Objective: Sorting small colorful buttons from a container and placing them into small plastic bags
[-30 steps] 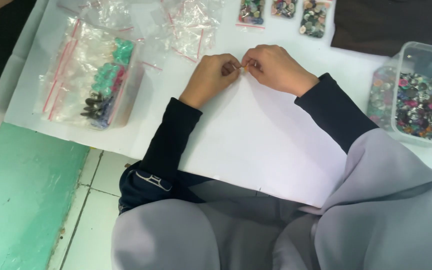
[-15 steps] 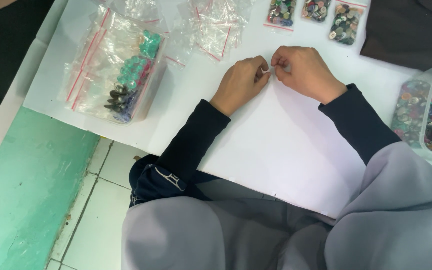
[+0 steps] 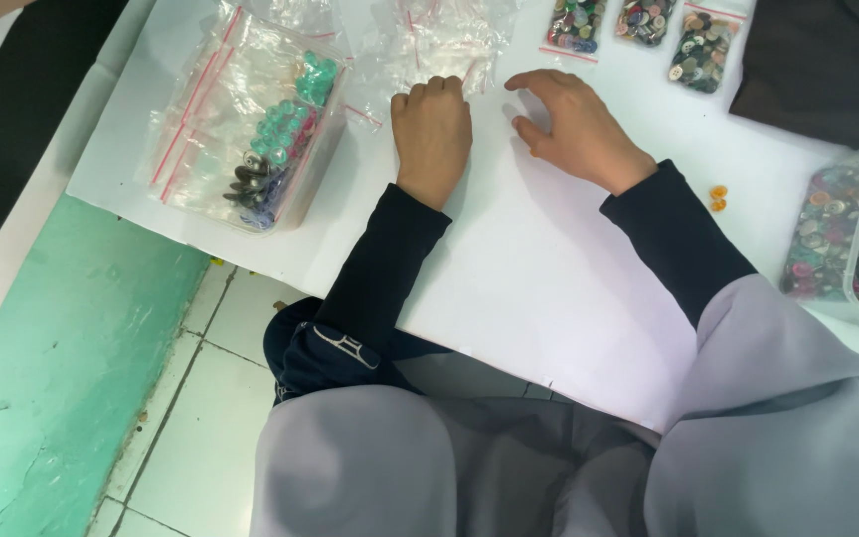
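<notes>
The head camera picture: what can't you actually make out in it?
- Left hand: fingertips curl under at the heap of small clear bags; whether they pinch one is hidden.
- Right hand: palm faces down, so anything beneath is hidden.
- Clear tub of buttons: cut off by the right edge.
- Two orange bits: too small to identify.

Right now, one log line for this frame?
left hand: fist at empty zip bags | right hand: open, flat on white sheet | orange buttons: loose beside sleeve

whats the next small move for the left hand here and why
Probably pinch one empty bag: the left hand rests curled at the edge of the pile of small clear zip bags, while the right hand lies flat and empty on the white sheet.
</notes>
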